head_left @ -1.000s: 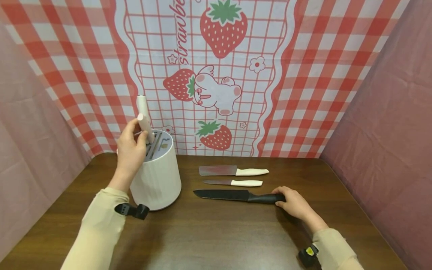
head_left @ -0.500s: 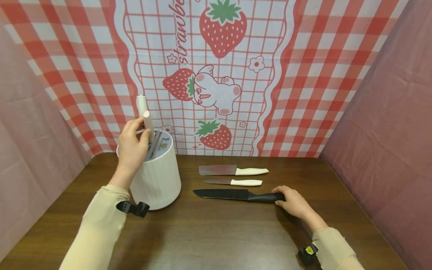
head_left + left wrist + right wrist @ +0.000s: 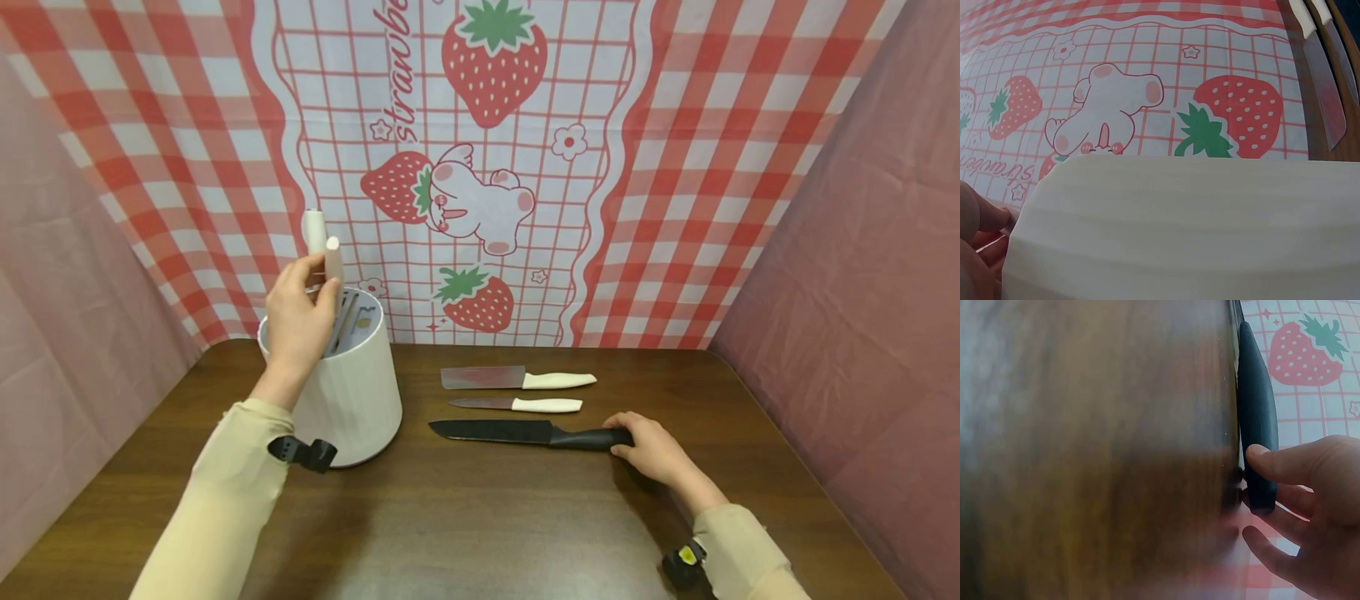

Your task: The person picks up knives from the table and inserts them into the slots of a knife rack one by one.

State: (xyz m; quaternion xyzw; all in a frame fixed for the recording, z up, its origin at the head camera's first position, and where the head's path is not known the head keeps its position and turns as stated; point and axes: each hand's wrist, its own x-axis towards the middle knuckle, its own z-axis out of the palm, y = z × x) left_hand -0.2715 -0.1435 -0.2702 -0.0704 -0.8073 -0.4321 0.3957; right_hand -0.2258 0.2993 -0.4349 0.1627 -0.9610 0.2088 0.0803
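Observation:
In the head view a white ribbed knife block stands at the left of the wooden table. My left hand pinches a white knife handle just above its slotted top; any blade below is hidden. Behind it a second white handle sticks up from the block. My right hand grips the butt end of a black knife, which lies flat with its tip to the left. The right wrist view shows thumb and fingers about that black handle.
A white-handled cleaver and a small white-handled paring knife lie parallel behind the black knife. A strawberry-print cloth hangs behind the table, with pink cloth at both sides.
My left hand has shifted slightly right and up, and the white handle it holds has swung from leaning left to nearly upright. The right hand and black knife have stayed in place.

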